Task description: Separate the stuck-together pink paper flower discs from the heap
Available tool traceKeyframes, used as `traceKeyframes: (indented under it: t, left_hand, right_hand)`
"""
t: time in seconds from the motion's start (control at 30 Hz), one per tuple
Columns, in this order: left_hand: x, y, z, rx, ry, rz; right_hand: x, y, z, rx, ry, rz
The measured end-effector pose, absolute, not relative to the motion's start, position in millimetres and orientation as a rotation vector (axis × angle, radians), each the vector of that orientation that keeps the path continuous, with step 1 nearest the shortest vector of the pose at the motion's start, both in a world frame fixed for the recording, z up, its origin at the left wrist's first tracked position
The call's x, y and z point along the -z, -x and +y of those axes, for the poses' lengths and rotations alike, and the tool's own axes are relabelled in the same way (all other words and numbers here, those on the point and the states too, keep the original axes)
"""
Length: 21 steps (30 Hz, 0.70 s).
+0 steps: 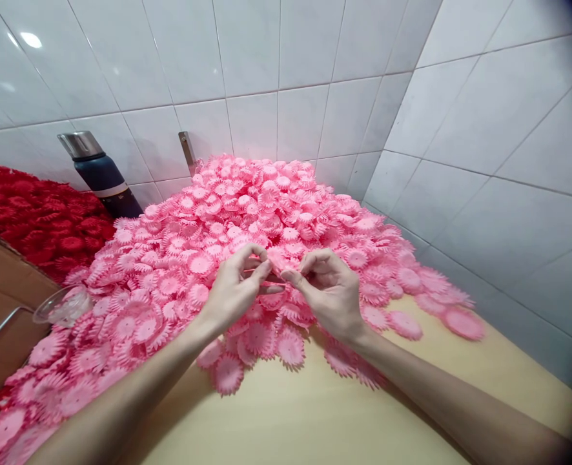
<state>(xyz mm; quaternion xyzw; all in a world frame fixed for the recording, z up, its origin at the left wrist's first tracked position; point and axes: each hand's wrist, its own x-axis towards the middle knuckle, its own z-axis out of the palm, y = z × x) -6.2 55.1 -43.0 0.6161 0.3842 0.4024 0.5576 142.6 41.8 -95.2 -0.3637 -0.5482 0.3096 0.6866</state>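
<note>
Between my two hands, in front of the heap, is a pink fabric flower piece (282,261) with a fringed edge. My left hand (240,281) pinches its left side between thumb and fingers. On the other side my right hand (332,287) has thumb and forefinger closed at its edge. Part of the piece is hidden by my fingers and blends with the pink behind. A large heap of like pink flower pieces (247,200), round with cut fringes, lies behind and below both hands.
The pale wooden table (276,420) meets tiled walls (305,51). To the left are a dark blue bottle (102,174), a red flower-piece heap (34,219), a cardboard box (5,278) and a clear plastic container (66,307). A metal strip (187,152) stands against the wall.
</note>
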Motion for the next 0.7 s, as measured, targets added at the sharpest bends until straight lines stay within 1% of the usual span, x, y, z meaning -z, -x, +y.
traceKeyframes:
  t: [0.2, 0.27, 0.37, 0.57, 0.7]
  left_hand:
    - [47, 11, 66, -1.052, -1.338, 0.902]
    - [43, 19, 74, -1.174, -1.284, 0.919]
    - [35, 36, 88, -1.463, -1.25, 0.935]
    - [33, 46, 94, -1.437, -1.533, 1.044]
    - [35, 43, 91, -1.45, -1.812, 1.25]
  right_hand:
    - [94, -145, 41, -0.662, 0.814, -1.243]
    - [94, -146, 40, -0.628, 0.802, -1.246]
    - [96, -149, 41, -0.655, 0.791, -1.272]
    - [101, -151, 49, -0.737, 0.818, -1.349]
    - [99, -150, 49, -0.782, 0.83, -1.336]
